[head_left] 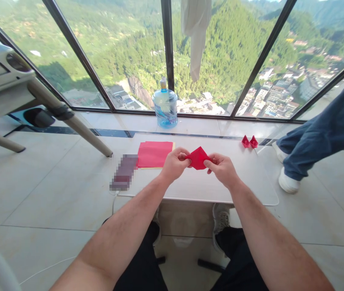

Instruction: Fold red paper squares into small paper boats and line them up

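A folded piece of red paper (198, 157) is held up between both hands over a low white table (251, 182). My left hand (174, 163) pinches its left edge and my right hand (222, 169) pinches its right corner. A stack of flat red paper sheets (154, 154) lies on the table left of my hands. Two small finished red paper folds (249, 142) sit at the table's far right corner.
A blurred dark object (124, 171) lies at the table's left edge, with a cable hanging below. A blue water jug (165, 106) stands by the window. Another person's legs in jeans and white shoes (299, 161) are at the right. Slanted furniture legs (69, 117) are left.
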Motion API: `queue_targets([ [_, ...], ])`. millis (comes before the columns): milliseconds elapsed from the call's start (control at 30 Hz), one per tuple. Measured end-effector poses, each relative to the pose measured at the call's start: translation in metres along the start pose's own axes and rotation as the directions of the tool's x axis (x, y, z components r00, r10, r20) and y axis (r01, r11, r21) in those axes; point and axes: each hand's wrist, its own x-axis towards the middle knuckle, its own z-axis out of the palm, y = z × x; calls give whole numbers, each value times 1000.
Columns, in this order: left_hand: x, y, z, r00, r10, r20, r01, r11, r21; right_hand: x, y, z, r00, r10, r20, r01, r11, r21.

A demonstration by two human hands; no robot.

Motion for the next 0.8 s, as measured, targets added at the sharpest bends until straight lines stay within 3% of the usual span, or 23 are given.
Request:
queue_targets([
  [67,-1,4,-1,999,-48,-5,48,998,-39,0,1,-2,998,5,55,-5,1000,-4],
  [233,-3,11,0,983,-172,67,178,980,-94,1,1,-6,1000,-4,27,3,1000,30],
  [533,-4,12,3,994,-106,-34,103,991,-90,-1,-3,-9,994,29,110,-46,988,149],
  [800,-6,13,1,996,-84,3,84,990,-117,-2,-4,-14,985,-15,171,-11,989,146],
])
